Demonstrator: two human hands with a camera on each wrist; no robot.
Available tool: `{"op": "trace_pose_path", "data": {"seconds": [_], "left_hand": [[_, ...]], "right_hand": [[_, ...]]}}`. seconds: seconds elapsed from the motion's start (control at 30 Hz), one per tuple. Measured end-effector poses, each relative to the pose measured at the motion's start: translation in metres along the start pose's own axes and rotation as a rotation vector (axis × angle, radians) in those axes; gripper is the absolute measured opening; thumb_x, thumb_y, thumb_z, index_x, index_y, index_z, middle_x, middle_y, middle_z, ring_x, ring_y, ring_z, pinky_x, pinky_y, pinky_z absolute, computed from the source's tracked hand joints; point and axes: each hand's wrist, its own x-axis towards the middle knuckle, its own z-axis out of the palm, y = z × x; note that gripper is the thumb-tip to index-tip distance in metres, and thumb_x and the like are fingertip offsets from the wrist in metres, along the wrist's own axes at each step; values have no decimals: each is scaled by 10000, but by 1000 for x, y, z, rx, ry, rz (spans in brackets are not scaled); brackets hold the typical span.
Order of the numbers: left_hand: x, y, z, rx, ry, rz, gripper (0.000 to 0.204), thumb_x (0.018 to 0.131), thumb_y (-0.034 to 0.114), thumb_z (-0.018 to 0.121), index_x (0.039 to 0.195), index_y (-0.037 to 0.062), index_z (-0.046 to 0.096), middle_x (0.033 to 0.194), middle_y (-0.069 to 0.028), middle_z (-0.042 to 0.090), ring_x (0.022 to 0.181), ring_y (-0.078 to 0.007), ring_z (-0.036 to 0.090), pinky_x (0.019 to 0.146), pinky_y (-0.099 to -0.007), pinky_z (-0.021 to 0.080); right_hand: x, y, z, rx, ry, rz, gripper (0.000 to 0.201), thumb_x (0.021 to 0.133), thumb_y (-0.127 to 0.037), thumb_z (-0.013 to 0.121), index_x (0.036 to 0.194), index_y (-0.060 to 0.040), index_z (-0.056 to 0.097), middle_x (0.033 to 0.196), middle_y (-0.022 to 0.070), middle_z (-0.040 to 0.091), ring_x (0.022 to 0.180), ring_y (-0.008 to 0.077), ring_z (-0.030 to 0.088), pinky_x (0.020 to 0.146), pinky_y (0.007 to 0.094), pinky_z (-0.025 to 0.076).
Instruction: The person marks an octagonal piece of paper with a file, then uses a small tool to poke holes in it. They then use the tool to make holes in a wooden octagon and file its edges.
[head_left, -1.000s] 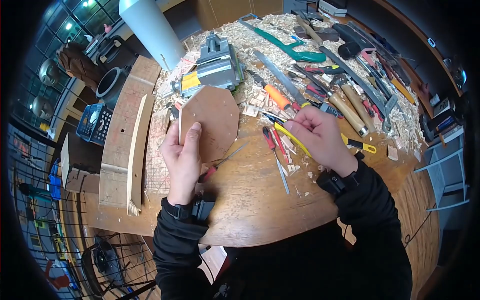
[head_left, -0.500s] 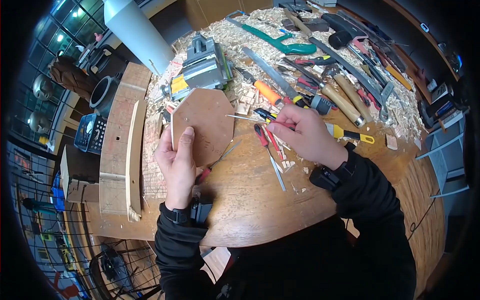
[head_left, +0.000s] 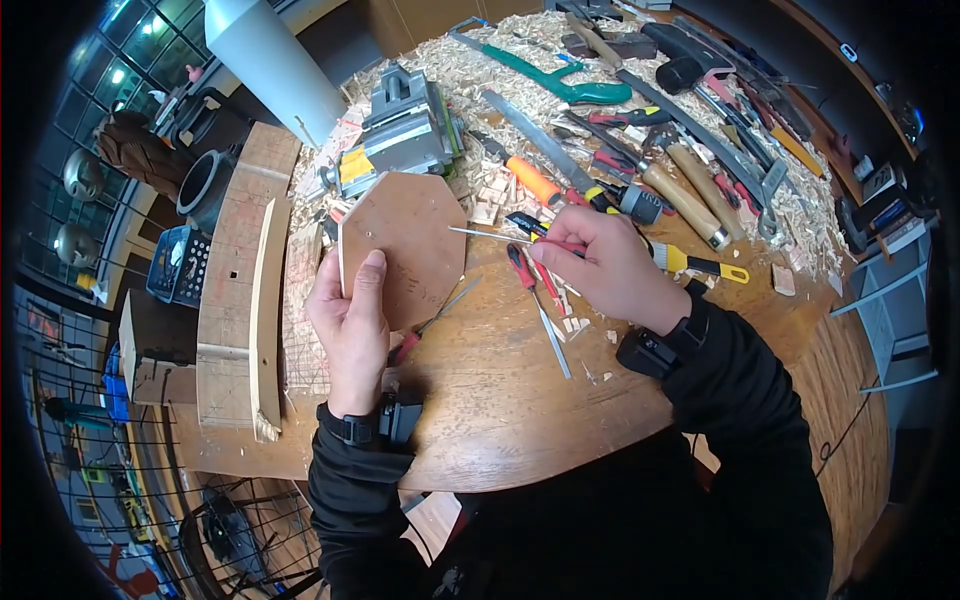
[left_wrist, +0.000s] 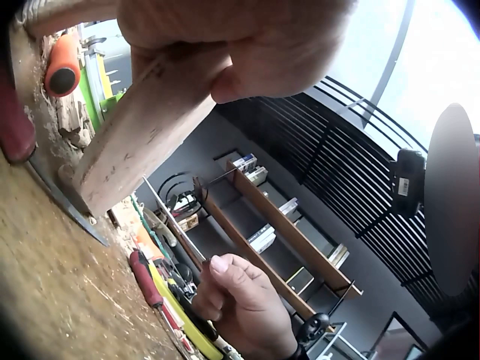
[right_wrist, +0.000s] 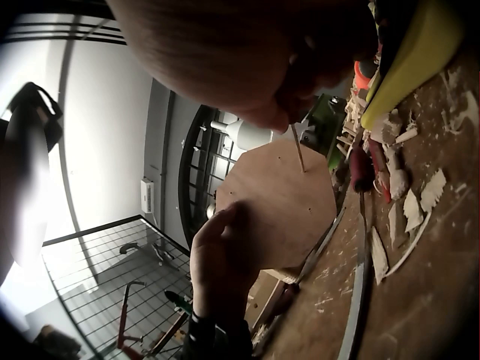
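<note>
My left hand (head_left: 345, 310) grips an octagonal wooden board (head_left: 415, 235) by its left edge, thumb on the face toward me. The board stands tilted up over the table, and small holes dot its face. Between thumb and fingers my right hand (head_left: 605, 265) pinches a red-handled needle file (head_left: 495, 235). Its thin shaft points left at the board; in the right wrist view the file's tip (right_wrist: 298, 150) overlaps the board's upper face. Below the board lies another red-handled file (head_left: 408, 347), and a third file (head_left: 520, 268) lies between the hands.
A grey vise (head_left: 410, 130) stands behind the board. Wood shavings (head_left: 540, 40) cover the far tabletop, with a green-handled saw (head_left: 595, 93), a wooden-handled tool (head_left: 685, 205) and a yellow brush (head_left: 715, 268) at the right. A long wood strip (head_left: 265, 330) lies at the left.
My right hand has come left and turned, so the needle file's shaft now shows pointing at the board. The left hand keeps its grip on the board; the whole view has shifted slightly.
</note>
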Motion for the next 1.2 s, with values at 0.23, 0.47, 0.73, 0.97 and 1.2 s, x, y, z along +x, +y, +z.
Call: {"op": "trace_pose_path", "data": {"seconds": [0.23,0.47,0.73,0.97,1.2], "left_hand": [[-2,0,-1,23,-50,35,274,945,58,610,1205,-27,596,1069,-55,660,949,-87,590,865,-255,472],[-4,4,-2,71,-109,30,290,942,83,619,1209,-26,590,1090,-57,649,974,-97,580,876,-255,462],[-5,2,-3,55,-104,37,339,925,69,628,1246,-24,573,1124,-65,643,1009,-106,580,904,-266,457],[-7,10,-4,54,-165,66,453,873,67,661,1297,-37,542,1193,-100,631,1082,-147,587,970,-296,437],[-9,20,1,71,-283,31,613,837,67,649,1406,-46,452,1330,-141,571,1211,-184,543,1057,-329,381]], "right_hand": [[3,7,6,-225,166,-306,184,883,-137,676,789,-12,580,682,120,594,638,304,590,616,390,452],[3,0,2,-245,-23,-39,205,893,-156,667,735,-32,627,649,133,590,608,318,586,592,408,444],[1,-2,6,-104,75,-149,200,894,-167,680,785,-12,614,649,112,609,604,270,606,584,381,455],[-3,1,6,-9,119,-121,202,926,-182,679,880,9,633,706,29,564,651,86,490,592,266,410],[-5,-7,7,70,105,-185,245,940,-208,652,792,-14,630,630,28,568,554,91,526,529,260,409]]}}
